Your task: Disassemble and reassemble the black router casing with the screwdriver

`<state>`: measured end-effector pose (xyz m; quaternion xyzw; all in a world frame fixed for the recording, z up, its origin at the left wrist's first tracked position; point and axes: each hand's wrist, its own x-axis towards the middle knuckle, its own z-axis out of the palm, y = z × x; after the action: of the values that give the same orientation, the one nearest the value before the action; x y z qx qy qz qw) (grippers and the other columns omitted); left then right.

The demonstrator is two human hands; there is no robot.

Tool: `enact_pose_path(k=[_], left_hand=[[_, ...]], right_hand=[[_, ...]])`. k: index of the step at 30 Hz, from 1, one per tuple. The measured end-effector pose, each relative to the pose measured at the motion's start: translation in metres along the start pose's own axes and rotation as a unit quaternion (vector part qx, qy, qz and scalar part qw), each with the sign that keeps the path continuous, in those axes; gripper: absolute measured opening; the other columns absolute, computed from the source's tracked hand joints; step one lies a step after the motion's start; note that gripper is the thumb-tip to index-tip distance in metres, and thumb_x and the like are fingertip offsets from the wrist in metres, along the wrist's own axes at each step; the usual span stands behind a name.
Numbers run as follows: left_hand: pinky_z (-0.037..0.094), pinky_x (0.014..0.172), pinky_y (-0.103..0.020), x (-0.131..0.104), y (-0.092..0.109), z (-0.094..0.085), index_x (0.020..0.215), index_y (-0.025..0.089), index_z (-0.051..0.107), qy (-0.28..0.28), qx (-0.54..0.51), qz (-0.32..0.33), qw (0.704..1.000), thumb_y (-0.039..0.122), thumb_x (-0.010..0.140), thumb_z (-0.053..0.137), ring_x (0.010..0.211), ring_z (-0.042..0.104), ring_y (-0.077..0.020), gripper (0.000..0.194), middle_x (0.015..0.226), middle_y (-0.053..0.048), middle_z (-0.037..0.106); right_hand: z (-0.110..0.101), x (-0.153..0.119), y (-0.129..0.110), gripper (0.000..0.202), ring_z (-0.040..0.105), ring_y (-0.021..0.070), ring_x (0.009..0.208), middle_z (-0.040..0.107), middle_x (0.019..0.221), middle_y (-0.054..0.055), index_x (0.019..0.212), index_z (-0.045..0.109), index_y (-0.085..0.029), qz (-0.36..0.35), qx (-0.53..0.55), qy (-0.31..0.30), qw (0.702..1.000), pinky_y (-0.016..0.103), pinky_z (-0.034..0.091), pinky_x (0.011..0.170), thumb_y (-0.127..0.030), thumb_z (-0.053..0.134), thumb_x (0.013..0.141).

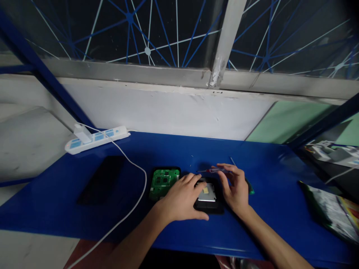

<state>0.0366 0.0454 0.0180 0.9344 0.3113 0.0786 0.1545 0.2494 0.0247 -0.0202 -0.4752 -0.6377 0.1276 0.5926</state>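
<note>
The right hand [235, 185] grips a thin screwdriver [212, 170] between thumb and fingers, its tip pointing left; the fingers cover the rear of the handle, so its full length cannot be made out. The left hand [181, 197] is spread, thumb well away from the fingers, and lies over the left part of a black housing [209, 207]; a silvery metal plate [206, 197] with a pale square patch shows in that housing, though the hand hides its left side; whether the left fingertips press down cannot be told.

Just left of the housing sits a green circuit board [161, 184] in a dark shell, its lower right corner behind the left hand; all of this lies on the blue table [269, 168]. Behind the right hand a thin shaft [232, 161] and a green end [250, 188] peep out; the hand blocks what lies between, so whether they are one tool is unclear. At left, a dark flat slab [101, 180] shows little detail; a white cable [137, 168] runs past it and leaves the view at the bottom edge.
</note>
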Motion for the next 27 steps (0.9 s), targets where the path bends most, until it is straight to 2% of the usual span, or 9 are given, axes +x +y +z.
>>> enact_pose_path(k=[6, 14, 20, 23, 27], left_hand=[[0.042, 0.109, -0.05, -0.001, 0.002, -0.002, 0.134, 0.02, 0.054, 0.003, 0.003, 0.005, 1.0, 0.071, 0.071, 0.077, 0.132, 0.048, -0.0357, 0.084, 0.147, -0.015, 0.05], [0.042, 0.108, -0.05, -0.002, -0.001, 0.002, 0.134, 0.022, 0.054, 0.027, -0.002, 0.015, 1.0, 0.071, 0.07, 0.077, 0.131, 0.05, -0.0363, 0.084, 0.146, -0.013, 0.052], [0.029, 0.118, -0.052, -0.005, -0.003, 0.003, 0.14, 0.018, 0.05, 0.024, 0.037, 0.026, 0.999, 0.075, 0.071, 0.074, 0.143, 0.039, -0.0378, 0.092, 0.155, -0.017, 0.044], [0.025, 0.121, -0.053, -0.012, -0.002, 0.002, 0.139, 0.017, 0.052, 0.047, 0.041, 0.025, 0.998, 0.077, 0.073, 0.07, 0.145, 0.038, -0.0373, 0.092, 0.155, -0.017, 0.045], [0.028, 0.12, -0.053, -0.023, -0.003, 0.001, 0.127, 0.018, 0.062, 0.119, 0.025, -0.01, 0.993, 0.073, 0.077, 0.069, 0.136, 0.048, -0.0345, 0.075, 0.139, -0.011, 0.062]], right_hand=[[0.0, 0.002, 0.0, 0.024, 0.076, 0.021, 0.098, 0.066, 0.115, 0.009, 0.115, 0.048, -0.026, 0.004, -0.014, 0.0, 1.0, 0.039, 0.065, 0.081, -0.019, 0.06, 0.096], [0.001, 0.004, -0.003, 0.025, 0.076, 0.0209, 0.098, 0.066, 0.114, 0.009, 0.115, 0.047, -0.024, -0.001, -0.015, 0.002, 1.0, 0.038, 0.065, 0.08, -0.015, 0.06, 0.095], [-0.003, 0.003, -0.006, 0.027, 0.077, 0.0205, 0.095, 0.067, 0.115, 0.008, 0.117, 0.047, -0.025, 0.006, 0.007, 0.029, 1.0, 0.037, 0.065, 0.079, -0.015, 0.06, 0.095], [-0.006, 0.003, -0.007, 0.026, 0.077, 0.0196, 0.093, 0.068, 0.113, 0.008, 0.116, 0.049, -0.024, 0.026, 0.02, 0.054, 0.998, 0.037, 0.065, 0.08, -0.017, 0.061, 0.094], [-0.009, 0.004, -0.01, 0.027, 0.076, 0.0181, 0.089, 0.072, 0.107, 0.007, 0.115, 0.052, -0.024, 0.058, 0.029, 0.089, 0.994, 0.032, 0.064, 0.075, -0.021, 0.065, 0.092]])
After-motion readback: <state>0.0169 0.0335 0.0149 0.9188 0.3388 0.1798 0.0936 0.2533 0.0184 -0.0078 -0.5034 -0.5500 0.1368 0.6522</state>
